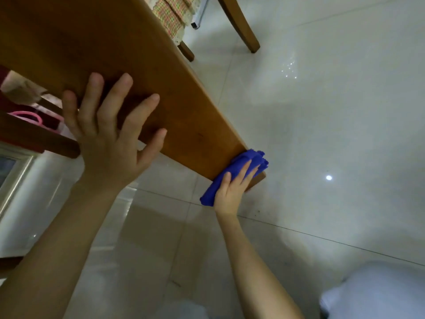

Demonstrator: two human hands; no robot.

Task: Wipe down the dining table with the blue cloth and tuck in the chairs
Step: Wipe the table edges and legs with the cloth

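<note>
A brown wooden surface of the dining table (115, 42) runs from the upper left down to a corner at lower centre. My left hand (110, 132) lies flat on it with fingers spread, holding nothing. My right hand (232, 187) presses the bunched blue cloth (243, 162) against the wood's corner; part of the cloth hangs below my palm. A chair (241, 26) with curved wooden legs stands at the top, its checked seat cover (167, 14) with a lace edge hanging beside the table edge.
Glossy pale floor tiles (322, 134) fill the right and bottom, with light reflections. A dark wooden rail (34, 137) and a pink handled object (30, 117) show at the left below the wood. A pale window or door frame (13, 178) lies at lower left.
</note>
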